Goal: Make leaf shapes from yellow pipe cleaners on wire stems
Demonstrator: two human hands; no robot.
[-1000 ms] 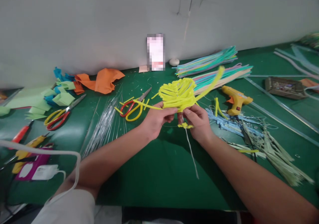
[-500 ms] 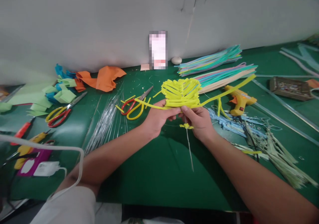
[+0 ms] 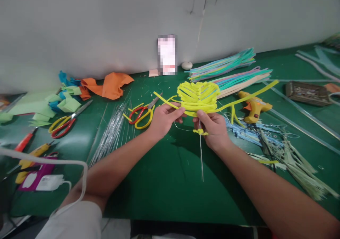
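Note:
A leaf-shaped piece of bent yellow pipe cleaners (image 3: 198,95) is held up between my two hands above the table. My left hand (image 3: 166,118) is closed, pinching a yellow pipe cleaner at the piece's lower left, whose loose end sticks out up and left. My right hand (image 3: 214,127) is closed on the lower edge, thumb in front, fingers behind and partly hidden. Another long yellow end runs out to the upper right. Below hangs a thin wire stem (image 3: 201,157) with a small yellow twist (image 3: 199,131) around it.
Red-and-yellow scissors (image 3: 143,115) lie left of my hands, beside a bundle of thin wires (image 3: 111,134). Pipe-cleaner bundles (image 3: 223,65) lie behind, and a yellow glue gun (image 3: 253,106) rests at right. More scissors (image 3: 69,120) and a white cable (image 3: 85,175) are on the left.
The leaf-shaped piece has shifted slightly right. My left hand has moved from the bottom middle to the lower left corner, and the left loose end now points more upward.

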